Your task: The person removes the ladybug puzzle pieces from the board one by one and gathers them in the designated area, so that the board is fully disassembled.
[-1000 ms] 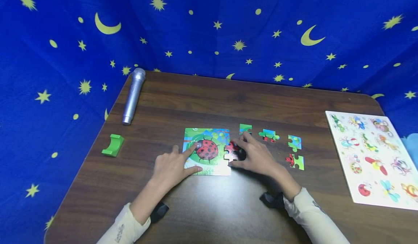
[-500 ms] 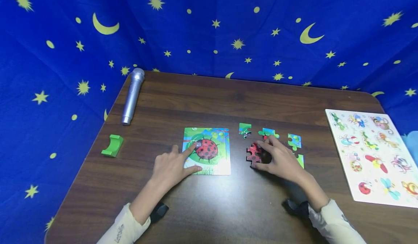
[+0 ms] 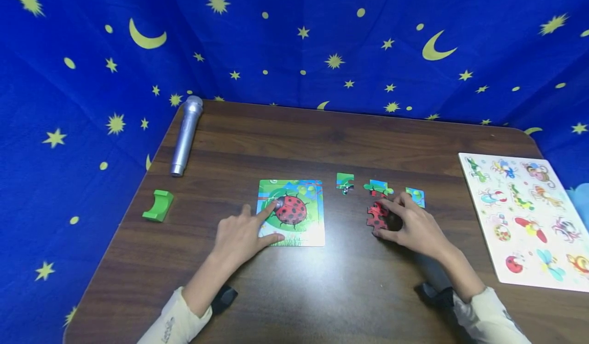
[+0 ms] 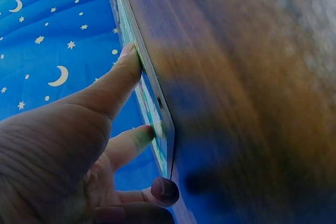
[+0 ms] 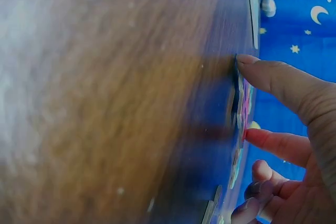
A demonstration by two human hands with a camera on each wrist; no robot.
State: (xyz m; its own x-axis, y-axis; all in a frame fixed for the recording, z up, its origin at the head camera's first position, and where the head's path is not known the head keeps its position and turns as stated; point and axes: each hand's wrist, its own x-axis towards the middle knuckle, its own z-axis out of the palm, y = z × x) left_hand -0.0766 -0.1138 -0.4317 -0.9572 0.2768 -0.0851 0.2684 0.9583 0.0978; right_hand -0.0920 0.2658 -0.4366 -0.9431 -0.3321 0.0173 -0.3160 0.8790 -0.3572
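A square board with a ladybug picture (image 3: 294, 236) lies mid-table. My left hand (image 3: 238, 235) rests at its left side, index finger and thumb pressing on its top; the left wrist view shows another fingertip (image 4: 165, 190) by the board's edge. To the right, my right hand (image 3: 416, 226) pinches a red, black-spotted jigsaw piece (image 3: 377, 216) between thumb and index finger, low over the table. Beyond that hand are a green-and-blue jigsaw piece with red (image 3: 379, 187), a green corner piece (image 3: 344, 181) and a blue-green piece (image 3: 415, 196) partly hidden by the fingers.
A white board with insect pictures (image 3: 524, 221) lies at the right. A silver microphone (image 3: 187, 137) and a green curved block (image 3: 158, 205) are on the left of the wooden table (image 3: 294, 303). A blue star-patterned curtain (image 3: 257, 42) hangs behind.
My right hand has drawn the red spotted jigsaw piece away from the ladybug board's right edge, moving rightward below the loose pieces. The left hand has stayed on the board.
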